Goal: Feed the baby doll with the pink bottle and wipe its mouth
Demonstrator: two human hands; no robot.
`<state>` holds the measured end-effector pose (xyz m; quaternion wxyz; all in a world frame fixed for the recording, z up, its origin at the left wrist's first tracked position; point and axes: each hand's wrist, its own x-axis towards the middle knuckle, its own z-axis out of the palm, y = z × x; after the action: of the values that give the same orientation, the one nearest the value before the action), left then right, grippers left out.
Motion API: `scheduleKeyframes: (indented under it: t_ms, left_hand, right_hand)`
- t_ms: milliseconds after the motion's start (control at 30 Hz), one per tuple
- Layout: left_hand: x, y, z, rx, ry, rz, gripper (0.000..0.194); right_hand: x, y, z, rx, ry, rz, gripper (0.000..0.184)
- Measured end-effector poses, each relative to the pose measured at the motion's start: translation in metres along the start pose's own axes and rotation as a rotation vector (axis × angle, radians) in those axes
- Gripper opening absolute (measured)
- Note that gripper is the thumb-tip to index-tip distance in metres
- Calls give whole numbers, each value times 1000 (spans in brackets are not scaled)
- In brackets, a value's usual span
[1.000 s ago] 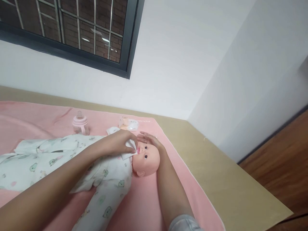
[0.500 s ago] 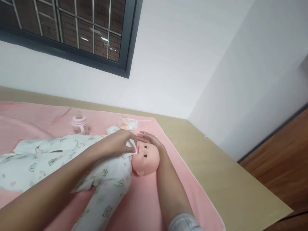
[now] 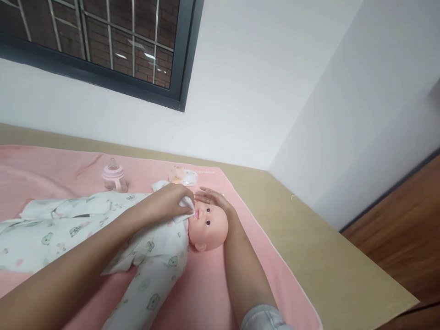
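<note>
A baby doll in a white printed outfit lies on its back with its head to the right. My left hand reaches over its chest and pinches a folded white tissue against the chin, just by the pink mouth. Curved around the top and far side of the doll's head is my right hand, its fingers stretched out along the far cheek. The palm is partly hidden by the head, and the far side of the doll's face is covered by my hands.
Under the doll a pink mat covers part of a beige tabletop. A pink-capped baby bottle stands behind the doll's body. Near it lies a small clear and orange packet. A white wall and a barred window are behind.
My left hand and the tissue have shifted very slightly away from the doll's mouth, showing more of the lips. My right hand stays in place.
</note>
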<state>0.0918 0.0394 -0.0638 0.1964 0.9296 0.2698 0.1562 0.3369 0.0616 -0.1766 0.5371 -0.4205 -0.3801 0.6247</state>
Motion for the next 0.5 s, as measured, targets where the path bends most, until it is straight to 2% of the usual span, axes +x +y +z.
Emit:
scheduleKeyframes:
  t_ms: [500]
  left_hand:
    - [1, 4, 3, 77, 54, -42, 20]
  right_hand:
    - [1, 0, 0, 3, 2, 9, 37]
